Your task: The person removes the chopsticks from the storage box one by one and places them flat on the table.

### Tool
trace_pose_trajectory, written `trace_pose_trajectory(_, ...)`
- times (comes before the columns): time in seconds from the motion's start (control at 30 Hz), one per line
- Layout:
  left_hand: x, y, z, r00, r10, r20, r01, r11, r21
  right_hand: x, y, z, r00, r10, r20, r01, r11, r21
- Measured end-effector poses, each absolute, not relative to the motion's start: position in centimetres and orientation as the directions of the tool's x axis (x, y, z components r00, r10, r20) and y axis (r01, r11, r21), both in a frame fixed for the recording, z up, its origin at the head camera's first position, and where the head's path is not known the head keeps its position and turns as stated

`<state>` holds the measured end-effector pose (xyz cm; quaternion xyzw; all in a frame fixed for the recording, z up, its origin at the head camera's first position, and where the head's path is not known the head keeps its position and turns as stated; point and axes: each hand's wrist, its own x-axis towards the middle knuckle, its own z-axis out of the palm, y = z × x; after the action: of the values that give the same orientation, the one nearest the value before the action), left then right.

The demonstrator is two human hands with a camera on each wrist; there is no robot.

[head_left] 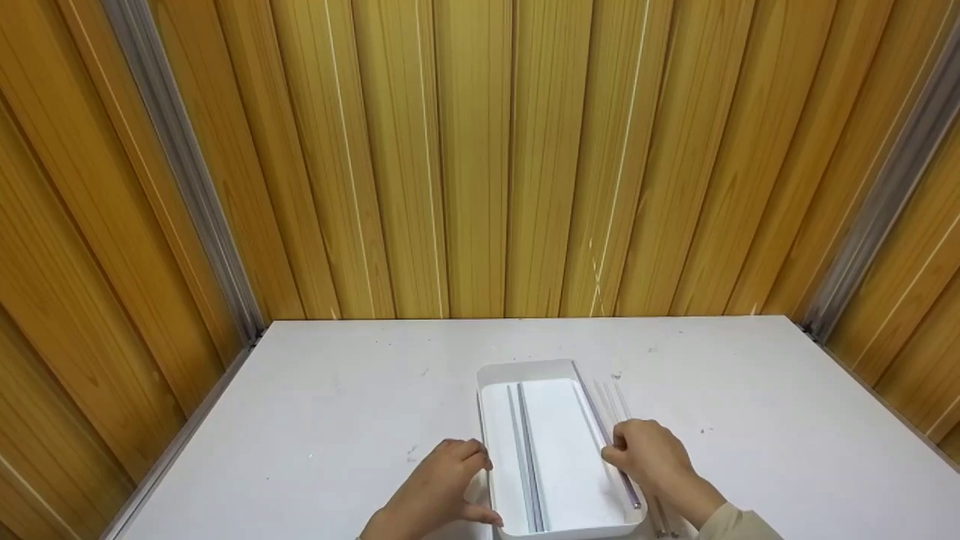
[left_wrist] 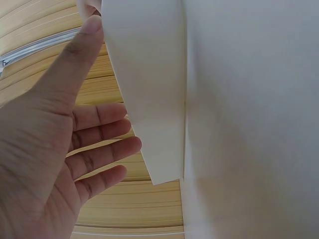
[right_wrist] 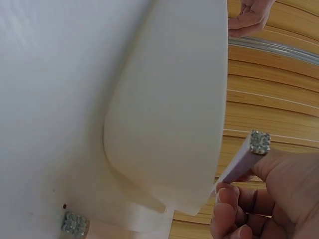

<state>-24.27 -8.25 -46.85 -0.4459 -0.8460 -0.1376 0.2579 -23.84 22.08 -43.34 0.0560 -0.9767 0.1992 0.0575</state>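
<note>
A white rectangular tray [head_left: 526, 369] stands near the front of the table, with a few grey-green chopsticks [head_left: 529, 457] lying lengthwise in its left half. My right hand [head_left: 660, 459] pinches a pale purple chopstick [right_wrist: 241, 164] over the tray's right rim; its square end [right_wrist: 260, 142] is covered in glittering stones and points toward me. My left hand [head_left: 442, 480] is at the tray's left side, fingers loosely extended along the rim and thumb [left_wrist: 89, 30] by the front corner. More chopsticks [head_left: 612, 397] lie on the table right of the tray, partly hidden under my right hand.
The white tabletop [head_left: 360, 390] extends around the tray, with small dark marks on it. Wood-patterned panels [head_left: 472, 165] stand behind and at both sides, with grey metal posts [head_left: 187, 150] in the corners.
</note>
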Motion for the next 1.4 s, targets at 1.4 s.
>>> trace_pose_trajectory(1.4, -24.0, -8.3, -46.5, -0.520, 0.687, 0.507, 0.813, 0.580, 0.049, -23.5, 27.8, -45.7, -0.996, 0.059, 0.067, 0.026, 0.910, -0.414)
